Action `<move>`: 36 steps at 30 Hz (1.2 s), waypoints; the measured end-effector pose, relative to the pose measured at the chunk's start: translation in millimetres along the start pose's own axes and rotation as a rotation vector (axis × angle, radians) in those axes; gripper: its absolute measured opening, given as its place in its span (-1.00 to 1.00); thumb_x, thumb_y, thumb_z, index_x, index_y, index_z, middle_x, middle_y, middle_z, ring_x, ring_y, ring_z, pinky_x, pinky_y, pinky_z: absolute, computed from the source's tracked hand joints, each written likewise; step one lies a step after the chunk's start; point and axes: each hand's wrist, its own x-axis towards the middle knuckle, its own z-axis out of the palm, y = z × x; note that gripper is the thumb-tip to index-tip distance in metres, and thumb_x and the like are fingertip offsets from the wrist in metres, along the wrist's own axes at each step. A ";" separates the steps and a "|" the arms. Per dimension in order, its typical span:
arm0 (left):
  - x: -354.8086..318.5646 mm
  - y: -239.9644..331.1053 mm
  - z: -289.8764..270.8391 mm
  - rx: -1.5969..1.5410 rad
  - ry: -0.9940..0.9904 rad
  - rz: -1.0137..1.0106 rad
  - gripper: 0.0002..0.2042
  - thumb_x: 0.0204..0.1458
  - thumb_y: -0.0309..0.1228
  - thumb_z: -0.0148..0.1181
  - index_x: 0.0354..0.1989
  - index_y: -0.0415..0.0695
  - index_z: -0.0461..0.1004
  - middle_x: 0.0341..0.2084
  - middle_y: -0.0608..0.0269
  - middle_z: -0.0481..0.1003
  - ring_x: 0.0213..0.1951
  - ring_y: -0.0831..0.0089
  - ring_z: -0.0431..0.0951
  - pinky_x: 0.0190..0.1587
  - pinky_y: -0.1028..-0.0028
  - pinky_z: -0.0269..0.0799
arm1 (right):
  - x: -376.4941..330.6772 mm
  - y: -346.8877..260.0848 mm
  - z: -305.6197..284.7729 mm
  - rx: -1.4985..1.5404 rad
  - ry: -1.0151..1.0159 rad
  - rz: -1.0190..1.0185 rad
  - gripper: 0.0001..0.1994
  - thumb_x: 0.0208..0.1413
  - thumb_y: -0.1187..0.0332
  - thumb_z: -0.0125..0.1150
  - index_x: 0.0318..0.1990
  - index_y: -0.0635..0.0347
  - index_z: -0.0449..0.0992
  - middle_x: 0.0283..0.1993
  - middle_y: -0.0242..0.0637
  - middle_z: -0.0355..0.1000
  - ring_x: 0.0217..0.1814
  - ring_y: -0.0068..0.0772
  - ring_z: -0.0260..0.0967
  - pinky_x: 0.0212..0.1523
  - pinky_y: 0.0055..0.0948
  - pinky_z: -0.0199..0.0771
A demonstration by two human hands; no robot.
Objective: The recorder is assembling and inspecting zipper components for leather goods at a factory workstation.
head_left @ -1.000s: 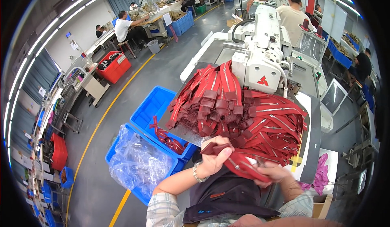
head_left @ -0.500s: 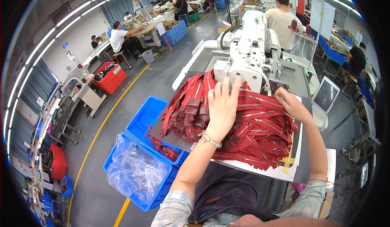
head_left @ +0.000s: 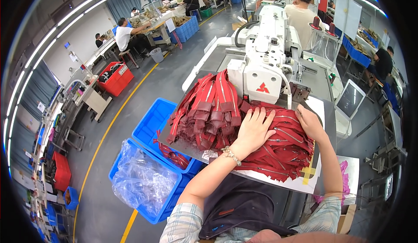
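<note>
A heap of red zipper strips (head_left: 278, 151) lies on the grey board of a white sewing machine (head_left: 263, 56). My left hand (head_left: 256, 127) rests flat on the heap's upper left part, fingers stretched out. At the far right edge of the same heap, my right hand (head_left: 308, 122) bends over the strips; its fingertips are partly hidden, so I cannot tell whether they grip one. Left of my left hand, a second bunch of red zippers with dark red end tabs (head_left: 213, 112) spreads across the board. White paper (head_left: 289, 184) shows under the right heap.
Two blue bins stand lower left: one holds clear plastic bags (head_left: 146, 177), the other loose red zippers (head_left: 172, 156). A tilted screen (head_left: 349, 98) stands at the right, with red thread spools (head_left: 315, 23) behind. A person in a pale shirt (head_left: 303, 19) sits beyond the machine.
My left hand has come down from in front of the machine head and moved right, onto the right heap. My right hand has shifted slightly down, still at the heap's right edge.
</note>
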 end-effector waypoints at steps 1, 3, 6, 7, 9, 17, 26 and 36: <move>-0.8 0.9 1.1 -0.005 -0.023 0.001 -0.43 0.00 -0.10 -0.01 0.15 -0.13 0.14 -0.01 -0.08 0.27 0.05 0.11 0.25 0.12 0.18 0.07 | -0.3 2.6 1.1 0.027 -0.013 -0.002 -0.79 0.15 0.31 -0.14 -0.38 0.30 0.14 -0.43 0.08 0.22 -0.31 0.15 0.18 -0.33 -0.17 0.18; -2.0 2.5 3.6 -0.003 -0.030 -0.004 -0.44 0.01 -0.11 -0.01 0.16 -0.14 0.13 0.00 -0.09 0.26 0.06 0.10 0.24 0.13 0.17 0.06 | -2.6 9.1 2.8 0.050 -0.027 0.012 -0.81 0.15 0.33 -0.15 -0.37 0.30 0.16 -0.44 0.07 0.21 -0.33 0.13 0.16 -0.32 -0.19 0.18; -3.1 2.8 2.2 -0.054 -0.021 -0.007 -0.42 -0.01 -0.16 0.02 0.18 -0.14 0.10 0.02 -0.10 0.23 0.09 0.09 0.22 0.15 0.16 0.04 | -6.7 15.0 -1.6 0.105 0.007 -0.012 -0.83 0.15 0.34 -0.15 -0.32 0.30 0.22 -0.42 -0.01 0.24 -0.31 0.03 0.18 -0.25 -0.26 0.20; -3.3 3.3 -0.1 -0.105 -0.006 -0.007 -0.40 -0.03 -0.20 0.06 0.19 -0.14 0.08 0.04 -0.11 0.21 0.11 0.08 0.20 0.16 0.15 0.02 | -7.5 14.5 -3.5 0.139 0.056 -0.051 -0.83 0.15 0.34 -0.15 -0.28 0.29 0.27 -0.38 -0.07 0.27 -0.28 -0.05 0.22 -0.20 -0.31 0.21; -5.5 6.5 -9.8 -0.127 0.003 0.005 -0.38 -0.07 -0.24 0.10 0.19 -0.13 0.06 0.06 -0.10 0.20 0.12 0.08 0.18 0.16 0.15 0.01 | -11.0 6.7 -8.2 0.190 0.206 -0.044 -0.80 0.16 0.32 -0.17 -0.23 0.28 0.30 -0.30 -0.13 0.29 -0.20 -0.15 0.23 -0.13 -0.36 0.19; -59.2 10.5 -31.6 -0.340 0.142 0.119 -0.48 -0.23 -0.40 0.21 0.04 -0.07 0.32 0.07 0.11 0.24 0.09 0.26 0.26 0.06 0.28 0.13 | -32.1 -14.6 -11.7 0.613 0.946 0.128 -0.66 0.26 0.22 -0.31 -0.12 0.30 0.35 -0.16 -0.23 0.34 -0.04 -0.41 0.24 0.05 -0.41 0.17; -247.3 -73.6 -17.5 -0.065 0.723 -0.427 -0.80 -0.43 -0.65 0.00 -0.62 -0.01 0.35 -0.58 0.32 0.37 -0.43 0.37 0.36 -0.30 0.40 0.15 | -113.8 -123.5 78.5 1.229 -0.925 0.313 -0.80 0.08 0.45 -0.10 -0.21 0.34 0.42 -0.59 -0.46 0.23 -0.57 -0.71 0.08 -0.55 -0.68 0.08; -345.3 -213.3 52.9 -0.060 -0.627 -0.951 -0.84 -0.15 -0.46 0.02 -0.36 -0.10 0.47 -0.34 0.13 0.50 -0.23 0.17 0.49 -0.15 0.27 0.31 | -135.4 -179.1 231.1 1.085 -1.225 0.250 -0.76 0.16 0.27 -0.04 -0.23 0.26 0.42 -0.51 -0.48 0.20 -0.47 -0.72 0.07 -0.39 -0.67 0.19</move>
